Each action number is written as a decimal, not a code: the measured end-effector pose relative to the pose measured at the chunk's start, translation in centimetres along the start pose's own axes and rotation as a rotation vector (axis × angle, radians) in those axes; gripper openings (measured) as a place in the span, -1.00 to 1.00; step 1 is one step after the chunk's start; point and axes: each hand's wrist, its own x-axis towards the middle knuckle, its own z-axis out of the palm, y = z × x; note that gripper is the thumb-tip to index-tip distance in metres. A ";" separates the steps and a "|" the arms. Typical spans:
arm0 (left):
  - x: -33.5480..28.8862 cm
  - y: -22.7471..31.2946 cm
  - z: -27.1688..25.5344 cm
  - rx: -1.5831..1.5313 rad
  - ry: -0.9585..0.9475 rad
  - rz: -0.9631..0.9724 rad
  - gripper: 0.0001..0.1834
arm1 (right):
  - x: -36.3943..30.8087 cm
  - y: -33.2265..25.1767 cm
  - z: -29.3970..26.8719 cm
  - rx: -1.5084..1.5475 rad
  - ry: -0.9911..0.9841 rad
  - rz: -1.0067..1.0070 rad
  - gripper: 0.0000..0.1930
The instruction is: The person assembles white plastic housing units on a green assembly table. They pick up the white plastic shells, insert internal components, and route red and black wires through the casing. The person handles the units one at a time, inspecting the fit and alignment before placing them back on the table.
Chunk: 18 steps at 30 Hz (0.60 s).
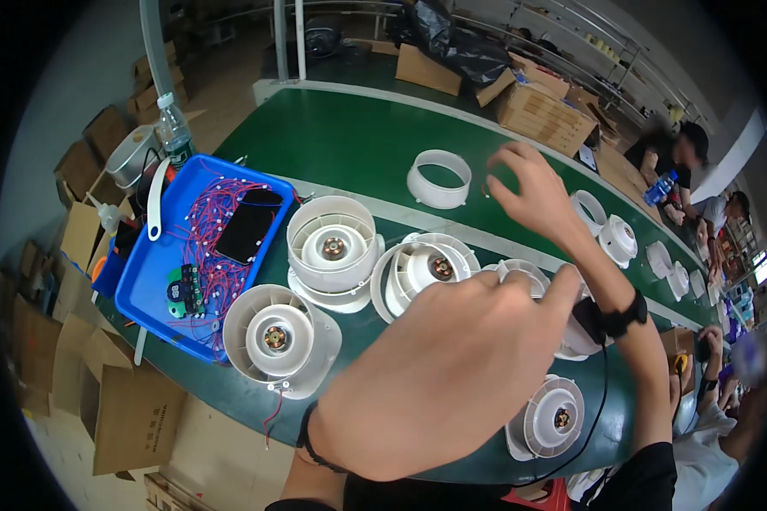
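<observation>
Head view puts your right hand (528, 189) just to the right of a short, round, white plastic ring (439, 196), and that sideways gap is the relation to watch. The ring sits upright on the far part of the long green worktop (332, 128), its hollow facing up; being round, it has no long axis to line up with. Your right hand is the nearer of the two, with fingertips aimed left toward the ring's wall, near it but apart. Your left hand (435, 366) is lower down, on your own side of the ring.

Your right fingers are loosely bent, with thumb and forefinger parted, and nothing clear shows between them; anything tiny at the tips would be too small to tell. Your left hand shows only its back, knuckles bent, and hides its fingertips, so I can't say whether it grips anything or touches what lies under it. Beyond its knuckles is a dark object (585, 324), partly hidden, with a thin black cord (603, 396) near it; whether you hold that object isn't visible.

A white plastic fan housing with a copper-wound centre (418, 272) lies just beyond your left hand, partly covered by it. Another white housing with radial vanes (541, 413) sits below and to the right of that hand, on the near part of the worktop.
</observation>
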 end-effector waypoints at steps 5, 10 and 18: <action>0.3 1.0 0.9 -0.003 -0.039 0.002 -0.40 | -10.4 -5.4 -9.1 0.080 -0.087 -0.018 -0.69; 0.5 1.5 2.0 -0.009 -0.073 0.061 -0.41 | -22.8 -7.6 -12.8 0.155 -0.540 0.178 -0.31; 2.1 3.1 8.2 -0.042 -0.336 0.262 -0.47 | -32.1 -7.8 -9.5 0.233 -0.473 0.355 -0.11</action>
